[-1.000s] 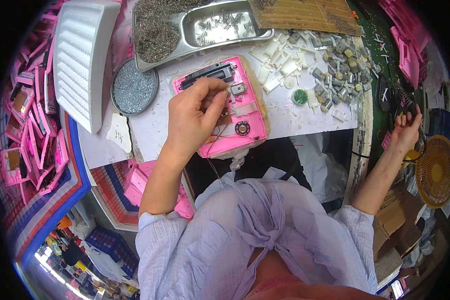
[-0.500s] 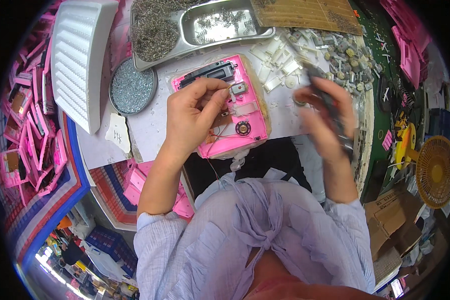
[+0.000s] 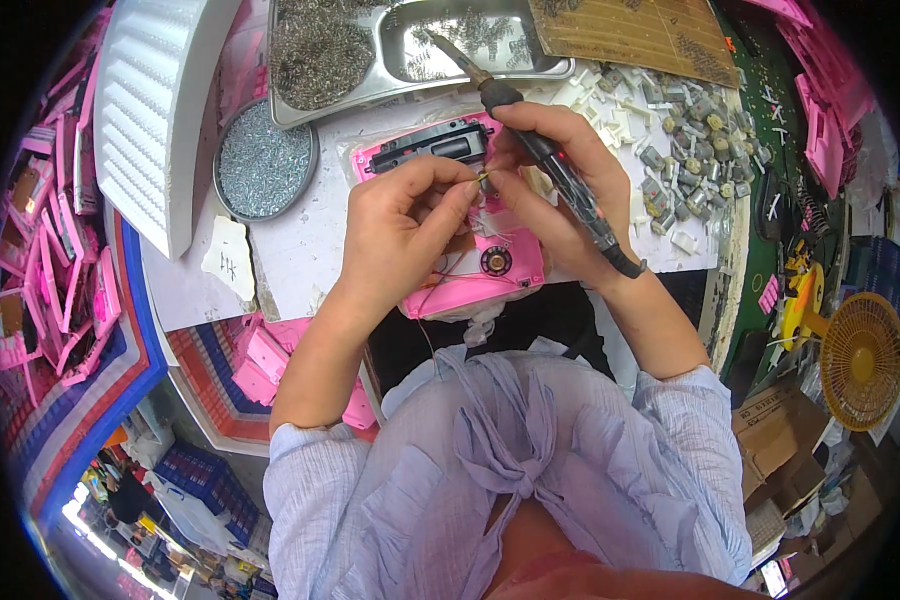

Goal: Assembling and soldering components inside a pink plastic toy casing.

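A pink plastic housing [image 3: 460, 290] lies in front of me. It carries a black mechanism [image 3: 430, 146] along its far side and a small round speaker [image 3: 496, 261] at its near right. My left hand [image 3: 400, 225] is closed in a pinch on a thin yellowish wire [image 3: 484, 176] above the housing. Meeting it there, the thumb and a finger of my right hand [image 3: 565, 190] pinch at the same wire. A black-handled soldering iron [image 3: 550, 160] lies across my right hand, gripped, its metal tip up and left over the steel tray. Both hands partly hide the housing's middle.
A steel tray [image 3: 395, 85] of small springs stands at the back, beside a round dish [image 3: 266, 165] of screws. White plastic parts and small motors [image 3: 695, 150] are heaped at right. A white foam tray [image 3: 155, 120] and pink housings [image 3: 55, 270] are at left; a yellow fan [image 3: 862, 360] is far right.
My right hand has swung left with the soldering iron from beside the parts heap to the housing, its fingers now meeting my left hand's at the wire. My left hand stays pinched.
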### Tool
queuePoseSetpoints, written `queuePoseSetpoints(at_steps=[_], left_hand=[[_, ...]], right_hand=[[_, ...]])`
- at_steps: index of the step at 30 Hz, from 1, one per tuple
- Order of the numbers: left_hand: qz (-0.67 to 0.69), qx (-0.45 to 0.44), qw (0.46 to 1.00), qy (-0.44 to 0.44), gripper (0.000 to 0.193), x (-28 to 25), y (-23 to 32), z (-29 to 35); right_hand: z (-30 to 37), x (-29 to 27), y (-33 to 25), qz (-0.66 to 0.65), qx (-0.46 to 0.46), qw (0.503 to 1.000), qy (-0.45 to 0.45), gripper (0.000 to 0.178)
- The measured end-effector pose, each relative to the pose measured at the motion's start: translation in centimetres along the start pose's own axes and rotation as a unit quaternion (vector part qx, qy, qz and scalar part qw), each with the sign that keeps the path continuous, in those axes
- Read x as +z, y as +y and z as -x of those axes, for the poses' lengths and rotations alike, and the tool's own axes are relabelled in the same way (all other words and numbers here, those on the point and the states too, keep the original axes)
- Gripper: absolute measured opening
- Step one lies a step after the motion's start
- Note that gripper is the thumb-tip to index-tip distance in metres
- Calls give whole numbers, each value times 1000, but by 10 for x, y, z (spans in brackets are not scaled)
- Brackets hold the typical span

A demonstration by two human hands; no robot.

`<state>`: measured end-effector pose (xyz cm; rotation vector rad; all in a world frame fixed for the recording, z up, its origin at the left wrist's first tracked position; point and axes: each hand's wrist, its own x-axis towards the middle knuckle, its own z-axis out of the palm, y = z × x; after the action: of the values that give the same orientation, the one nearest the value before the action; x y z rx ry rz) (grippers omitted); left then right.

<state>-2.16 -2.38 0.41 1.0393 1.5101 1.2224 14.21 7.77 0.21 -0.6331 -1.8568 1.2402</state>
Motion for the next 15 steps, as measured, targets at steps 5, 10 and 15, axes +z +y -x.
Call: queuePoseSetpoints(at_steps=[5, 10, 15], left_hand=[[55, -40, 997, 32, 10, 8, 3, 2], [-111, 93, 988, 44, 9, 10, -1, -1], [-260, 182, 944, 90, 11, 17, 0, 0]], right_hand=[[7, 5, 5, 14, -23, 999, 21, 49], [15, 1, 10, 22, -42, 998, 32, 50], [22, -21, 5, 65, -7, 997, 40, 41]])
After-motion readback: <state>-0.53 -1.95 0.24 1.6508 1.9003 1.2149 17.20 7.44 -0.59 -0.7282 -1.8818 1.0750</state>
